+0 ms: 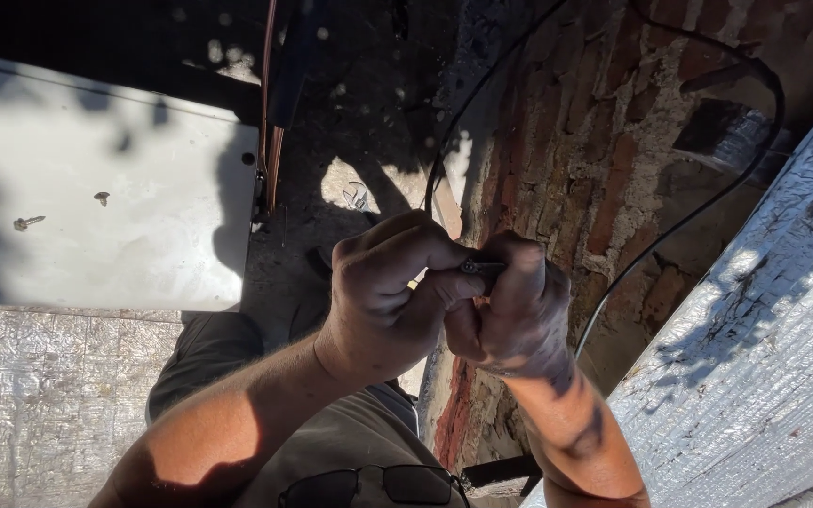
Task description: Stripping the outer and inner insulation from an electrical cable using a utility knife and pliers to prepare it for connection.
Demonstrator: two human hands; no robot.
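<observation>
Between your left hand [383, 287] and right hand [515, 310], both closed tight with fingertips pinching it, sits a small dark metal piece [482, 267], mostly hidden, held above the brick wall [595, 160] beside a black cable [670, 235].

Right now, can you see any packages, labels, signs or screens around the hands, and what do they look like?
None in view: no package, label, sign or screen.
Metal panel: upper left, flat, pale grey, two loose screws on it.
Foil sheet: right, silvery, crinkled.
Brick wall: upper middle, red-brown, a black cable over it.
Left hand and right hand: centre, pinching a small dark metal piece.
</observation>
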